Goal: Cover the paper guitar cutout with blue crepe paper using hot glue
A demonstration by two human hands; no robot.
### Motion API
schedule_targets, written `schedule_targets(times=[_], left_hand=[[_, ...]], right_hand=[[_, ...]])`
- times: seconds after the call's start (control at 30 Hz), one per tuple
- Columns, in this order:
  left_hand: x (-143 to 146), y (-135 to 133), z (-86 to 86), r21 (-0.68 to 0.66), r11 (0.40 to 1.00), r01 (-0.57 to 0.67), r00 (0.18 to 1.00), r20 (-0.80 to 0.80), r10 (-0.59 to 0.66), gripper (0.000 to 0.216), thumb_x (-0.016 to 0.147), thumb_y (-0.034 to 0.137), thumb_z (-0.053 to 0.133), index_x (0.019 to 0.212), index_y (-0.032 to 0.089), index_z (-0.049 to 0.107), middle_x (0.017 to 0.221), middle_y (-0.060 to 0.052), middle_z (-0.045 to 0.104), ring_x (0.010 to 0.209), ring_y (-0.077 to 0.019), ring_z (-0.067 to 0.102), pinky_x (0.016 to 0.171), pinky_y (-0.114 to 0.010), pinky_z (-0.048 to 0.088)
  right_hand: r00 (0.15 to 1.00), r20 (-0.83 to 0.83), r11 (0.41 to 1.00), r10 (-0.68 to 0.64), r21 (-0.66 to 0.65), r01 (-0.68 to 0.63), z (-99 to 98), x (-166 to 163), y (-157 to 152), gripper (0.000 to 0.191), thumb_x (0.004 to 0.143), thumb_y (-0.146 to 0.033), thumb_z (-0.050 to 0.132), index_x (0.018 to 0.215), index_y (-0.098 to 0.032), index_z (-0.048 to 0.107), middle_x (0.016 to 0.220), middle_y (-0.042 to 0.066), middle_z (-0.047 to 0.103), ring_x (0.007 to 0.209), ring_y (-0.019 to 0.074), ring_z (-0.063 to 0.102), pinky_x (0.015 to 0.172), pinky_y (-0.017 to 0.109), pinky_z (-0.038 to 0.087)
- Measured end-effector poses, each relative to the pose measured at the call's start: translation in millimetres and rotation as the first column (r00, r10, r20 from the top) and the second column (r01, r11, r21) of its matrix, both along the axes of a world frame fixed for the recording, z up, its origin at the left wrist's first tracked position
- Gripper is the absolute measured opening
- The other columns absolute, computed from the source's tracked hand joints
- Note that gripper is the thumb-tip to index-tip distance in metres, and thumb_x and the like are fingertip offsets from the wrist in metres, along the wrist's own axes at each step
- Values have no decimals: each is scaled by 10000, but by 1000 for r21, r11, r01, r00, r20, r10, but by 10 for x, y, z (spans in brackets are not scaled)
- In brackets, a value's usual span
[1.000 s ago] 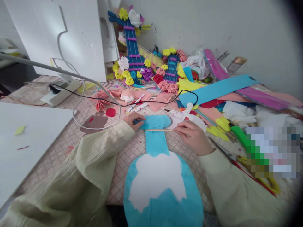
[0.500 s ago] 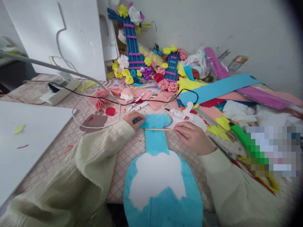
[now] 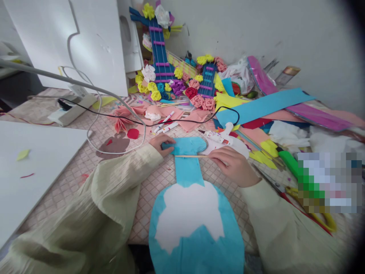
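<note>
A guitar-shaped foam board (image 3: 195, 224), partly covered in light blue crepe paper, lies in front of me with its neck pointing away. My left hand (image 3: 162, 144) pinches the blue paper at the left edge of the headstock (image 3: 189, 145). My right hand (image 3: 232, 164) is closed on a thin wooden stick (image 3: 189, 156) that lies across the neck. A white glue gun (image 3: 225, 137) rests just behind my right hand.
Finished blue paper guitars with paper roses (image 3: 171, 82) lean on the wall. Coloured paper scraps, markers (image 3: 167, 125) and scissors (image 3: 302, 205) crowd the right side. A power strip (image 3: 71, 108) with cables and white foam boards (image 3: 37, 160) lie at left.
</note>
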State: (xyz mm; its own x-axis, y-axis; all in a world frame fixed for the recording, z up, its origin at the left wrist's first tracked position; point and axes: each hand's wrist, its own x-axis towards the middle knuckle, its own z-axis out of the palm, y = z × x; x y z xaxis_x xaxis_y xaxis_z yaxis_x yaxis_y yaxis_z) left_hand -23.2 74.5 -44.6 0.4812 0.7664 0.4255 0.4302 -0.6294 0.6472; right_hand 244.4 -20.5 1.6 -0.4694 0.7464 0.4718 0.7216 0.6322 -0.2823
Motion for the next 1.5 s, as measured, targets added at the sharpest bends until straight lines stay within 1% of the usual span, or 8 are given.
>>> schedule_targets(times=[0.1, 0.37, 0.57, 0.67, 0.93, 1.13, 1.23, 1.5], left_hand=[[-3, 6, -11, 17, 1000, 8, 1000, -9, -8, 207, 674, 263, 603, 840, 146, 640, 772, -35, 593, 682, -112, 519, 660, -227, 463], [8, -6, -32, 45, 999, 10, 999, 48, -12, 201, 679, 261, 603, 833, 137, 635, 770, -40, 588, 679, -112, 524, 648, -229, 466], [7, -5, -16, 59, 998, 20, 999, 36, -23, 201, 677, 255, 610, 836, 136, 639, 773, -43, 589, 674, -111, 525, 648, -236, 471], [11, -13, 0, 56, 998, 14, 999, 30, -16, 188, 674, 242, 610, 827, 137, 640, 762, -36, 589, 670, -107, 525, 647, -234, 472], [13, -10, -6, 62, 998, 16, 999, 35, -19, 183, 668, 227, 616, 824, 138, 649, 760, -38, 591, 666, -106, 530, 644, -231, 475], [25, -36, 43, 49, 999, 5, 999, 38, -7, 160, 690, 216, 578, 796, 121, 652, 732, -44, 589, 657, -106, 527, 647, -231, 478], [31, -39, 55, 30, 1000, -4, 1000, 27, 3, 156, 686, 211, 578, 797, 131, 651, 734, -38, 590, 664, -106, 530, 646, -228, 478], [20, -28, 22, 37, 999, 12, 1000, 24, -13, 168, 703, 230, 573, 820, 133, 646, 755, -44, 588, 683, -113, 533, 653, -234, 475]], right_hand=[[1000, -2, 1000, 14, 26, -14, 12, -1, -12, 188, 817, -107, 461, 875, -192, 618, 856, 38, 660, 831, 164, 567, 768, 334, 488], [997, 11, 992, 83, 98, -83, 28, -20, -37, 212, 791, -57, 480, 861, -191, 629, 873, 36, 660, 833, 162, 562, 756, 331, 491], [1000, 2, 995, 8, 97, -8, 15, 33, -26, 192, 806, -101, 485, 917, -178, 621, 869, 53, 655, 830, 173, 567, 779, 353, 483], [1000, 16, 997, -15, 80, 13, 5, 79, -14, 225, 814, -93, 452, 934, -181, 621, 876, 57, 653, 833, 174, 567, 767, 349, 487], [997, 66, 999, -27, 29, 26, -39, 101, 6, 297, 783, -36, 411, 941, -166, 627, 882, 61, 650, 842, 183, 564, 754, 348, 491], [996, 85, 1000, -19, 18, 17, -34, 114, 2, 344, 766, -20, 382, 930, -176, 642, 888, 66, 645, 848, 185, 566, 756, 354, 494], [996, 89, 1000, -6, 20, 4, -17, 119, -5, 348, 759, -14, 382, 917, -174, 647, 882, 66, 645, 841, 186, 566, 753, 353, 492], [996, 67, 998, -50, 38, 48, -26, 87, 8, 318, 763, -26, 400, 914, -170, 640, 860, 64, 646, 820, 188, 568, 731, 347, 498]])
